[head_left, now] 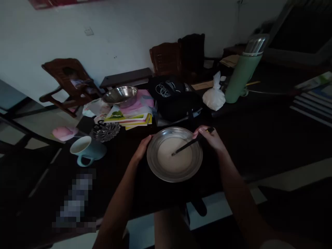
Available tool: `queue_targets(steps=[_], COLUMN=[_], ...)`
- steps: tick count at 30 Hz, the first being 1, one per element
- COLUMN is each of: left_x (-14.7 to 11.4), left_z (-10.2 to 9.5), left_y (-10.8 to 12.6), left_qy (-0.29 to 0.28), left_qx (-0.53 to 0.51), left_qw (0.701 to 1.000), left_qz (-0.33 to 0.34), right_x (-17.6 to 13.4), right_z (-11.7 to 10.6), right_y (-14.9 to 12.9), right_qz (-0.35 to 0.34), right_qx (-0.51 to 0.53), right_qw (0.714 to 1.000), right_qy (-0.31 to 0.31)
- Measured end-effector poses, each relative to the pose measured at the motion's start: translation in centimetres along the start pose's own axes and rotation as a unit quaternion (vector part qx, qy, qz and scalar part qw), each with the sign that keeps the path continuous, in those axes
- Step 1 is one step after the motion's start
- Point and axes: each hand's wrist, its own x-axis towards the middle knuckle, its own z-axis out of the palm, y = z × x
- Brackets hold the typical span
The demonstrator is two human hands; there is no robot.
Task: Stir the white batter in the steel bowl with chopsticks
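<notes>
A round stainless steel bowl (153, 162) stands on the dark table in front of me, with a whitish liquid or batter (168, 160) inside. My left hand (141, 148) holds the bowl's left side, its fingertips at the rim. In my right hand (209, 137), closed at the bowl's upper right edge, are dark chopsticks (188, 144). They slant down to the left and their tips dip into the white mixture near the bowl's middle. Whether the right hand also touches the rim, I cannot tell.
Left stands a light blue mug (94, 150), near a glass dish (107, 132). Behind are another metal bowl (121, 97) on stacked books (129, 119) and a black bag (178, 105). A tied bag of white powder (214, 98) and green thermos (241, 77) stand right.
</notes>
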Motion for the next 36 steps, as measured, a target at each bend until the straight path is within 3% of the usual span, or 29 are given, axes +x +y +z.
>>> queue_targets(steps=[5,10,16,21,26,32,36], left_x=[-1.6,-1.6,-1.5,-1.4,-1.2,-1.2,-1.4], left_z=[-0.2,0.1,0.1,0.0,-0.1,-0.1,0.0], left_y=[0.2,0.5,0.0,0.1,-0.2,-0.2,0.0], left_qy=[-0.044,-0.056,-0.051,-0.055,-0.051,-0.06,-0.058], left_qx=[0.02,0.034,0.035,0.042,0.039,0.04,0.039], left_qw=[0.999,0.998,0.998,0.997,0.998,0.997,0.997], left_qz=[-0.02,0.0,0.007,0.014,0.013,0.017,0.014], right_x=[-0.2,-0.2,-0.1,-0.1,0.1,0.0,0.0], right_z=[-0.5,0.0,-0.1,0.3,0.0,0.2,0.0], right_y=[0.3,0.0,0.0,0.0,0.1,-0.1,0.2], right_qz=[0.008,0.005,-0.008,-0.002,-0.006,0.003,-0.009], right_qx=[-0.011,-0.011,-0.013,0.001,-0.015,-0.002,-0.015], right_qw=[0.998,1.0,0.997,1.0,0.997,1.0,0.998], right_qy=[0.067,-0.007,0.077,-0.011,0.071,-0.004,0.059])
